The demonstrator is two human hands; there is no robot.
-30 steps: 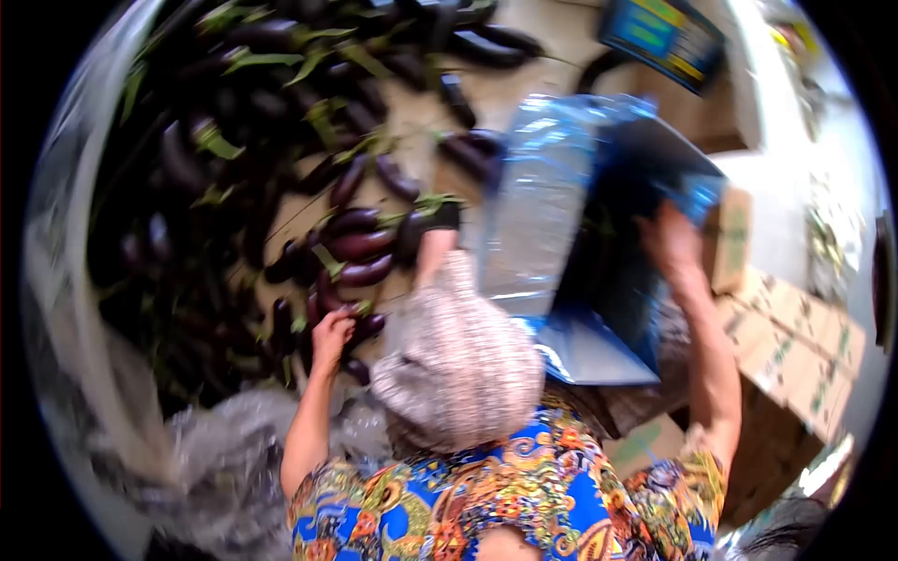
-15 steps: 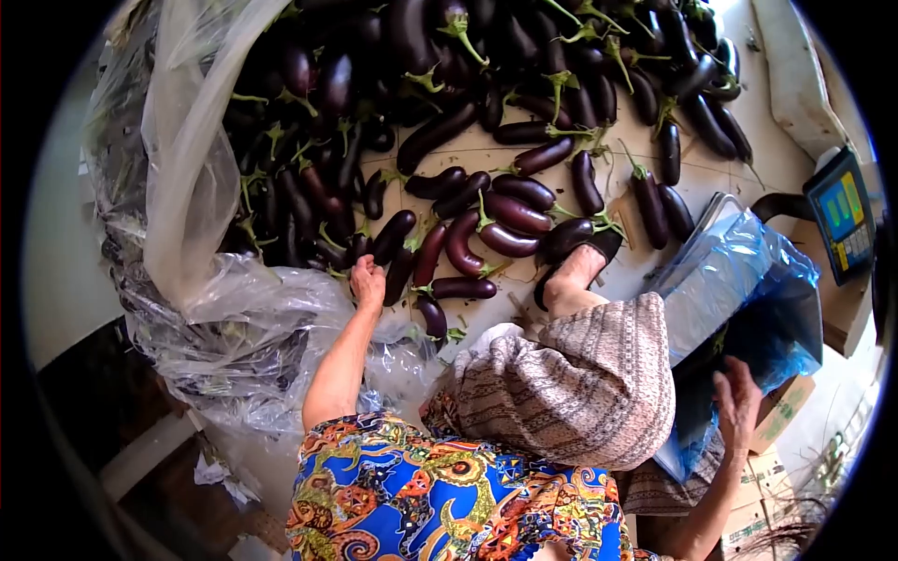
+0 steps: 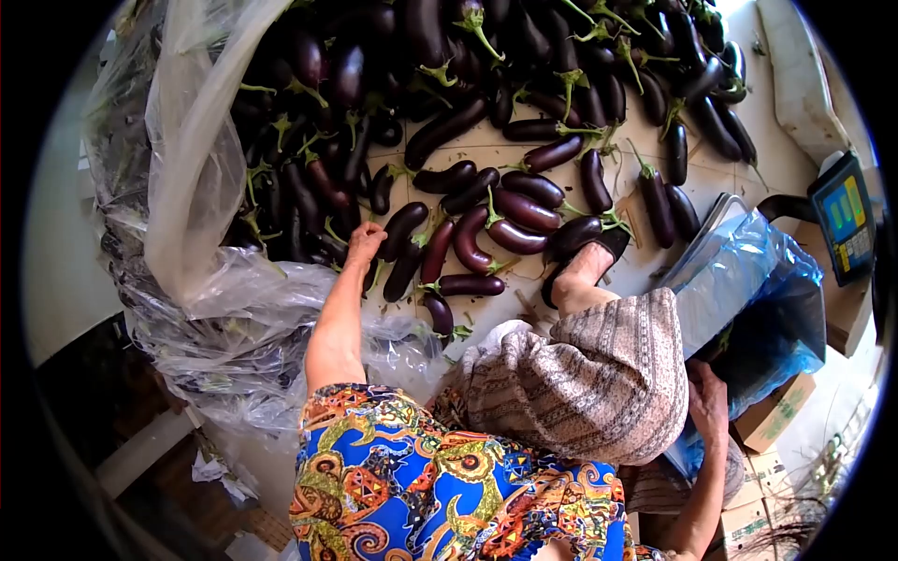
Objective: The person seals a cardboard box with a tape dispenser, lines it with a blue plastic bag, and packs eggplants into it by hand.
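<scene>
My left hand (image 3: 366,242) reaches to the near edge of the eggplant pile, its fingers closed together. What they hold, if anything, is hidden. Just right of its fingertips lies a dark purple eggplant (image 3: 404,224), with a reddish eggplant (image 3: 437,250) farther along the floor. At my right side stands a container lined with a blue plastic bag (image 3: 790,259), its mouth open towards me. My right hand (image 3: 708,402) is at the near edge of this bag, fingers curled round the plastic. The bag's inside is dark.
A large heap of eggplants (image 3: 309,56) fills the back. Clear plastic sheeting (image 3: 253,327) bunches along the left. A scale display (image 3: 842,215) stands at the right, and cardboard boxes (image 3: 774,413) are below the bag. My foot (image 3: 587,266) rests beside the loose eggplants.
My left hand has moved forward along the pile's edge. My right hand has shifted left and closed at the bag's near edge. The view has moved slightly.
</scene>
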